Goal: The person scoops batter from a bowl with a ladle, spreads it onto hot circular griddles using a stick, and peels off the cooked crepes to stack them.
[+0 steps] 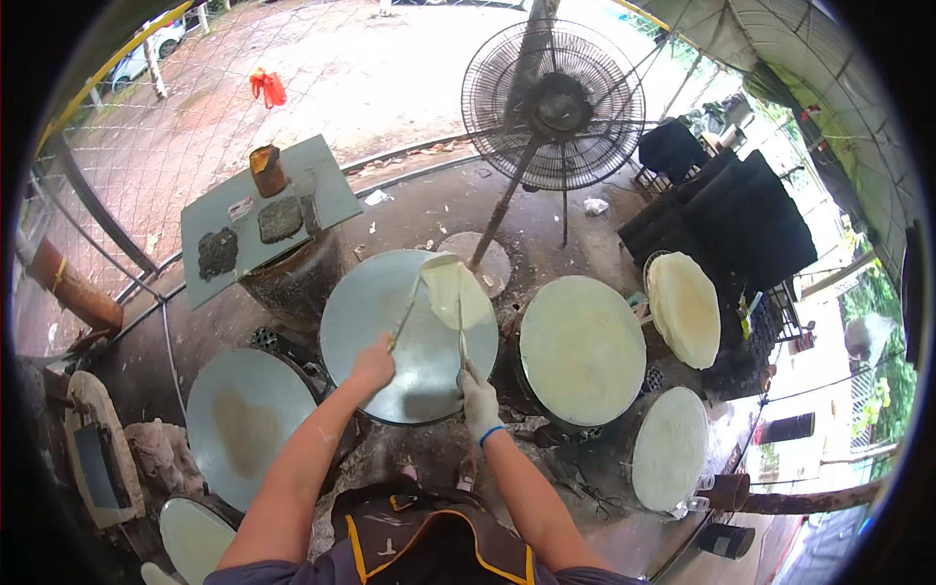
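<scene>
Directly ahead is a round metal griddle [365, 314] with a pale sheet of dough or batter [464, 300] near its far right edge. My left hand [374, 364], bare, grips a thin-handled tool [405, 318] that reaches up to the left side of the pale sheet. In my right hand [480, 406], which wears a whitish glove, is another slim tool [461, 338]; its far part lies over the sheet. The tool ends merge with the pale sheet, so their shape is unclear.
A griddle covered in pale batter [583, 351] stands right, beyond it a stack of thin flatbreads [684, 311]. Another griddle [219, 395] with a brown patch sits left. Further back are a pedestal fan [559, 106] and a board [322, 168] bearing a rusty can [268, 172].
</scene>
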Demonstrator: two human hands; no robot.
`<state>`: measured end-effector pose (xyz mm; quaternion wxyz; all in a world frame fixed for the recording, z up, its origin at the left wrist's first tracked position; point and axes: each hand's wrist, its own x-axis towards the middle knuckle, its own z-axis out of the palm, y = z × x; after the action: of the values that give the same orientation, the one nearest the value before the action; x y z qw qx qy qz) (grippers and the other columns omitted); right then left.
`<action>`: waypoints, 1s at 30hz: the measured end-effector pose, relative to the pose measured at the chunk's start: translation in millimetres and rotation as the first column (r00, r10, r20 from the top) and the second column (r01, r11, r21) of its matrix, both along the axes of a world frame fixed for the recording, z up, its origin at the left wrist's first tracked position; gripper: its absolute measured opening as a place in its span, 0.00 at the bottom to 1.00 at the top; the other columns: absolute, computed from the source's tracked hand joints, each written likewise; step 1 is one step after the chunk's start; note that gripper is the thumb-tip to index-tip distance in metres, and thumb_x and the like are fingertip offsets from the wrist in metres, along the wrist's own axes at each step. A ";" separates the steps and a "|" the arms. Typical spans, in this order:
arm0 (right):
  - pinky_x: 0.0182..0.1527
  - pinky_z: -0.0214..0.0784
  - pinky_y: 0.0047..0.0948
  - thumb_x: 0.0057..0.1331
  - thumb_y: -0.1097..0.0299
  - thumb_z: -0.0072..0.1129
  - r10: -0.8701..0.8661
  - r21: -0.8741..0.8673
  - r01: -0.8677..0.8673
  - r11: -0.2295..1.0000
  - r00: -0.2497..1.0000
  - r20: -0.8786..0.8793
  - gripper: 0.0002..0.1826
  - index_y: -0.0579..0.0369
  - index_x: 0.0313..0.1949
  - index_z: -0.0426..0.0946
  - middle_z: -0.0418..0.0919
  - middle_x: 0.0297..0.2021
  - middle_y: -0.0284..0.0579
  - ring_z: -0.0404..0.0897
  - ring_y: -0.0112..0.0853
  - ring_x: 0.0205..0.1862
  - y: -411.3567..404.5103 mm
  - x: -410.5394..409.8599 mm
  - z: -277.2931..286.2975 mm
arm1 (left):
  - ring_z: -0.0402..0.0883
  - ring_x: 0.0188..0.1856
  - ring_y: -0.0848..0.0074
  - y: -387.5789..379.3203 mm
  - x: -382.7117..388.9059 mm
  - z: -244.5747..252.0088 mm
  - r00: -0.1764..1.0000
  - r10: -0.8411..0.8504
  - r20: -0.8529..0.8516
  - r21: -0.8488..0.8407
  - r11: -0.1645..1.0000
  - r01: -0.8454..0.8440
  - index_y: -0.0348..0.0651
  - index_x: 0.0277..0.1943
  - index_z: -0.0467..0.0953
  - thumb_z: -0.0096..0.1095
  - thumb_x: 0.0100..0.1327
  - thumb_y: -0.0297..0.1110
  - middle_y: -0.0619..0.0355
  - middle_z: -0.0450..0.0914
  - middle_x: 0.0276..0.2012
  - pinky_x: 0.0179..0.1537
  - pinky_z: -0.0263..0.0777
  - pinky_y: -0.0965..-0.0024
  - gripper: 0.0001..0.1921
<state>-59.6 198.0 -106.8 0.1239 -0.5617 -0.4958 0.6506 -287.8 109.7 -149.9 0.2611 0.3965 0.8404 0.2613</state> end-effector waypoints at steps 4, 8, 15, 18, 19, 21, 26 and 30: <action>0.54 0.68 0.28 0.70 0.61 0.50 -0.002 0.412 0.017 0.911 0.999 -0.038 0.25 0.55 0.64 0.68 0.79 0.53 0.53 0.76 0.32 0.53 -8.7 21.1 -32.7 | 0.79 0.40 0.40 -24.3 -28.6 24.5 0.993 -0.007 -0.120 -0.045 0.999 0.002 0.39 0.55 0.64 0.49 0.61 0.27 0.35 0.79 0.36 0.43 0.71 0.44 0.18; 0.47 0.71 0.28 0.71 0.60 0.50 0.033 0.541 -0.209 0.815 0.948 0.317 0.24 0.53 0.64 0.69 0.81 0.47 0.49 0.80 0.31 0.43 -22.3 -14.2 -30.9 | 0.79 0.39 0.40 -44.8 -39.4 22.0 0.979 -0.028 -0.200 -0.033 0.999 0.022 0.39 0.51 0.65 0.49 0.62 0.26 0.34 0.79 0.34 0.42 0.72 0.45 0.14; 0.23 0.60 0.19 0.71 0.64 0.51 -0.248 0.140 0.273 0.952 0.953 -0.174 0.25 0.58 0.66 0.66 0.72 0.27 0.29 0.67 0.17 0.22 -22.7 -10.7 -35.0 | 0.81 0.35 0.45 -66.2 -54.9 34.9 0.938 0.023 -0.345 -0.027 0.999 -0.035 0.40 0.54 0.66 0.53 0.62 0.27 0.38 0.79 0.37 0.36 0.74 0.48 0.17; 0.22 0.59 0.18 0.71 0.65 0.51 0.059 0.244 -0.059 0.968 0.998 0.006 0.25 0.56 0.66 0.66 0.70 0.24 0.28 0.65 0.17 0.20 -19.1 -48.5 -3.9 | 0.81 0.33 0.48 -77.7 -57.7 36.5 0.915 0.044 -0.401 -0.034 0.997 -0.063 0.43 0.58 0.66 0.57 0.60 0.29 0.42 0.75 0.38 0.35 0.74 0.50 0.22; 0.19 0.59 0.20 0.69 0.63 0.53 -0.048 0.044 0.054 0.998 0.991 -0.127 0.24 0.49 0.65 0.69 0.70 0.21 0.29 0.64 0.18 0.17 -6.4 -59.2 -20.9 | 0.81 0.33 0.49 -77.7 -55.1 42.8 0.903 0.025 -0.429 -0.056 0.997 -0.055 0.46 0.60 0.66 0.58 0.58 0.28 0.44 0.73 0.38 0.35 0.74 0.51 0.25; 0.19 0.58 0.21 0.69 0.62 0.53 -0.027 -0.017 0.025 1.000 0.991 -0.133 0.24 0.47 0.64 0.70 0.71 0.21 0.29 0.65 0.18 0.17 -0.8 -53.4 -6.2 | 0.80 0.33 0.50 -90.7 -62.2 48.1 0.887 0.025 -0.460 -0.085 0.994 -0.072 0.50 0.62 0.66 0.60 0.56 0.28 0.45 0.71 0.38 0.35 0.74 0.52 0.28; 0.17 0.57 0.21 0.68 0.60 0.53 -0.199 0.145 0.191 0.971 0.979 0.039 0.22 0.45 0.61 0.74 0.72 0.22 0.32 0.62 0.19 0.15 -19.7 -42.5 -13.8 | 0.78 0.38 0.53 -115.3 -73.5 57.0 0.882 0.081 -0.464 -0.092 0.986 -0.139 0.61 0.65 0.68 0.60 0.51 0.21 0.47 0.67 0.39 0.37 0.74 0.54 0.37; 0.16 0.58 0.19 0.70 0.58 0.51 0.164 -0.031 -0.168 0.985 0.983 -0.087 0.23 0.50 0.63 0.71 0.75 0.26 0.35 0.66 0.17 0.16 9.8 -81.6 -4.2 | 0.78 0.37 0.53 -128.9 -69.5 62.2 0.896 0.053 -0.441 -0.079 0.992 -0.098 0.61 0.65 0.68 0.59 0.51 0.19 0.46 0.66 0.39 0.36 0.73 0.54 0.37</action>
<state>-141.2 207.9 -111.1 0.0794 -0.4926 -0.5229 0.6911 -357.4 -19.2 -87.7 0.0746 0.3987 0.9042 0.1334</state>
